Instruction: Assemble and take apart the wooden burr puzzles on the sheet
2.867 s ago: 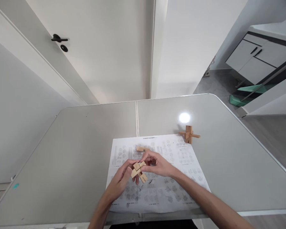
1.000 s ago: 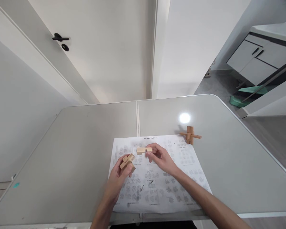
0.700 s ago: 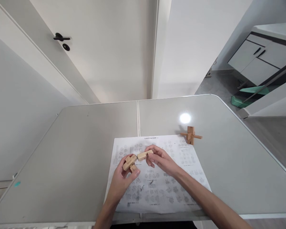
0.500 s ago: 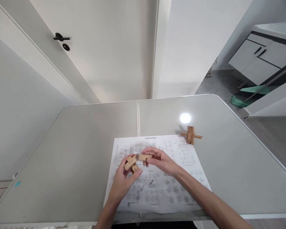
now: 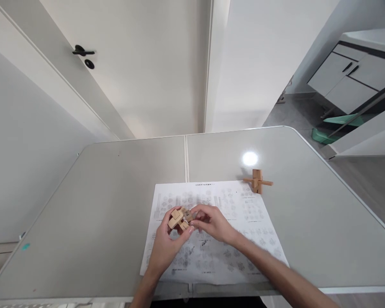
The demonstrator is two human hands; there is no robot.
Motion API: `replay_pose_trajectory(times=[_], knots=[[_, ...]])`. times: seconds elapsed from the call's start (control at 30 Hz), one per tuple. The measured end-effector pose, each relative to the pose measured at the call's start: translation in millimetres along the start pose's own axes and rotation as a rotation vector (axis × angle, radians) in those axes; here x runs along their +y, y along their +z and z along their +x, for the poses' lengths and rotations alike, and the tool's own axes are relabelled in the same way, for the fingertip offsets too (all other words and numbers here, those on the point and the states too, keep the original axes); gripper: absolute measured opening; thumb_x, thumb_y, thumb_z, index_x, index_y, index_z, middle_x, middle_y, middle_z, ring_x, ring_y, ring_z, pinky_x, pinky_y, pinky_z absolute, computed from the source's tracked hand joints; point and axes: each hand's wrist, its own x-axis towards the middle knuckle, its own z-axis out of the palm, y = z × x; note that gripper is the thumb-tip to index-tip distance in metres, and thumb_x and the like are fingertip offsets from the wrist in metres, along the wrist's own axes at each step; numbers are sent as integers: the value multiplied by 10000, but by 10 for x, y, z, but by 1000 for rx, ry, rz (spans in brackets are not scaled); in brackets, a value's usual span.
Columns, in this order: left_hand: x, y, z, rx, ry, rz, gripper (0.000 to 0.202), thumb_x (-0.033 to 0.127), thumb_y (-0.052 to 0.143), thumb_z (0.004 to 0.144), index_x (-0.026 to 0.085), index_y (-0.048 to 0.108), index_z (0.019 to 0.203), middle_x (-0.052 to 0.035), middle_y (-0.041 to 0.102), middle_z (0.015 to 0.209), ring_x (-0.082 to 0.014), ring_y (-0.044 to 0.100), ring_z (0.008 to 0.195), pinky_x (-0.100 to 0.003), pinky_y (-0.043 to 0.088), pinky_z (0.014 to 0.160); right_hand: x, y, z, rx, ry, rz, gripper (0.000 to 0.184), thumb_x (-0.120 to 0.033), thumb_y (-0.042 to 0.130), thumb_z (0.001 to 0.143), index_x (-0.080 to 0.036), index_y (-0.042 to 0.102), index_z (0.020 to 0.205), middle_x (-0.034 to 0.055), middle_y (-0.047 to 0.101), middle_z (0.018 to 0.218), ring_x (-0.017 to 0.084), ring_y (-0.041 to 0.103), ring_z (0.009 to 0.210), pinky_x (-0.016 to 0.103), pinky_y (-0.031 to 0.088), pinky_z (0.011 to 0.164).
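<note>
A small cluster of interlocked light wooden blocks (image 5: 179, 218) is held up over a printed sheet (image 5: 231, 239). My left hand (image 5: 167, 244) grips the cluster from below and the left, fingers curled round it. My right hand (image 5: 211, 223) closes on a wooden bar that sits pressed into the cluster's right side; only the bar's end shows between the fingers. Both hands meet at the cluster, just above the sheet's left half.
The sheet of small diagrams lies on a grey table (image 5: 99, 192) with a seam down its middle. A finished wooden cross puzzle (image 5: 257, 182) stands beyond the sheet's far right corner. A white door and wall rise behind the table; floor and cabinets lie to the right.
My right hand picked a loose wooden bar off the sheet and carried it left to the cluster in my left hand. The bar has gone from sticking out to mostly sunk in.
</note>
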Motion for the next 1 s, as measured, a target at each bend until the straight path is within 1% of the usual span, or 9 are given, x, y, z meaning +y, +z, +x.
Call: replay_pose_trajectory(times=[0.03,0.1,0.23,0.3,0.5,0.63,0.8,0.9,1.0], knots=[[8,-2,0,8,8,19,625,467,785,838,224,565,1370,-85,742,1174,-236,737,992,-345,594,891,-6,1,-4,-9,12,37,297,-504,740,962,-255,718,1123,16,744,763,203,708,641,337,588,615],[27,-8,0,20,22,60,626,463,787,837,227,568,1374,-78,746,1157,-230,734,969,-340,591,866,-34,-4,-9,-45,19,104,307,-488,712,988,-246,717,1177,49,786,890,223,752,780,364,613,712],[49,-25,-2,30,51,150,619,468,781,847,242,564,1381,-67,747,1129,-233,724,967,-345,572,867,-98,-32,-6,-110,43,214,316,-479,668,1021,-241,726,1220,87,777,1102,235,748,991,392,613,856],[45,-31,-3,30,69,193,613,471,774,855,255,560,1387,-56,743,1126,-229,718,956,-346,564,877,-108,-46,-1,-118,53,256,311,-482,687,1008,-242,729,1202,86,765,1133,241,740,1041,405,610,900],[29,-38,-4,66,130,291,586,443,776,853,268,578,1376,-27,727,1055,-202,679,819,-351,556,862,-110,-62,7,-123,99,308,346,-525,732,964,-248,719,1171,84,740,1196,250,717,1117,433,588,978],[13,-35,-7,33,176,330,559,412,775,856,276,584,1363,-34,731,1094,-201,676,812,-354,558,859,-94,-63,9,-138,113,325,329,-526,739,959,-232,702,1102,81,743,1160,247,714,1103,421,583,959],[-11,-23,-17,36,267,395,565,402,770,870,289,572,1386,-64,718,1239,-266,701,1091,-368,548,955,-6,-50,19,-92,139,399,384,-506,826,889,-239,612,1063,61,731,1140,217,713,1036,376,568,900],[2,-9,-20,32,311,426,556,395,760,884,299,566,1397,-61,716,1226,-270,704,1091,-369,548,947,21,-36,24,-77,129,435,418,-507,847,870,-236,584,1047,49,721,1093,206,706,1001,342,551,853],[19,10,-19,23,352,434,559,375,760,891,300,553,1405,-58,715,1211,-265,705,1075,-364,548,935,23,-27,26,-53,113,408,421,-525,849,861,-230,591,1016,26,703,1016,187,690,928,321,536,816]])
